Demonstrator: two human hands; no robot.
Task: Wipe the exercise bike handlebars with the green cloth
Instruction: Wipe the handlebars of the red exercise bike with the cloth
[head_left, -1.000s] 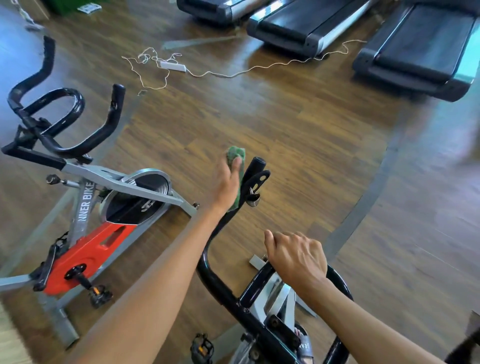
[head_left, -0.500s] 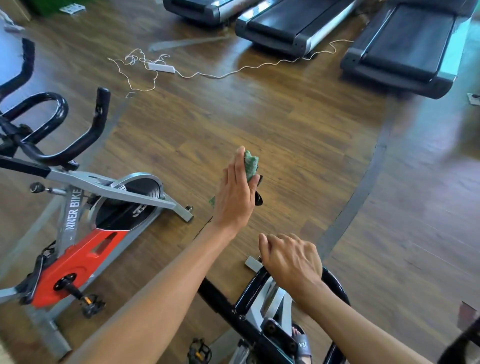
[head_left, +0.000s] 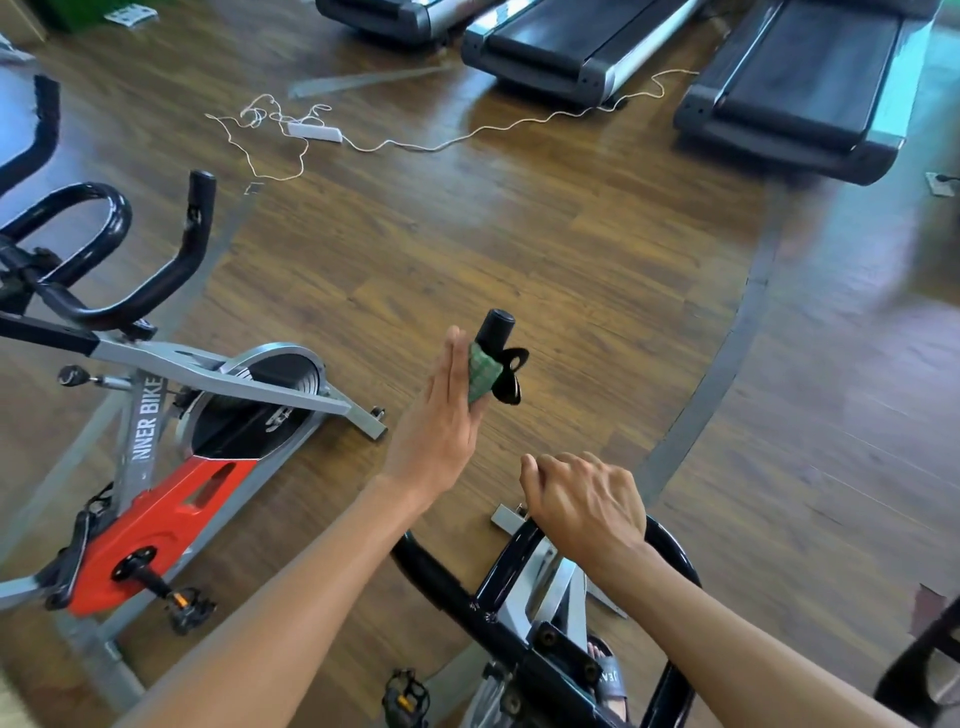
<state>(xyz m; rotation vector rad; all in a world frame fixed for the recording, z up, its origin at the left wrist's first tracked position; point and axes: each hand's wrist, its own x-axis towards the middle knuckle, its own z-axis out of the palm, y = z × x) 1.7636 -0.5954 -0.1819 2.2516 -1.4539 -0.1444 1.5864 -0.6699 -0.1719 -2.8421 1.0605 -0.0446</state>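
The black handlebars (head_left: 496, 582) of the exercise bike rise in front of me at the bottom centre. The left horn's tip (head_left: 496, 325) sticks up beyond my left hand (head_left: 441, 421). That hand presses the green cloth (head_left: 482, 371) flat against the left side of the horn, fingers straight. Most of the cloth is hidden behind the palm. My right hand (head_left: 584, 506) is closed over the top of the handlebars' centre loop.
A second bike (head_left: 156, 467) with a red cover and grey frame stands at the left, its handlebars (head_left: 104, 249) raised. Three treadmills (head_left: 561, 47) line the far side. A white power strip (head_left: 314, 131) and cord lie on the wood floor.
My left hand has slid down the horn with the cloth, so the black tip now shows above it. The right hand has kept its grip.
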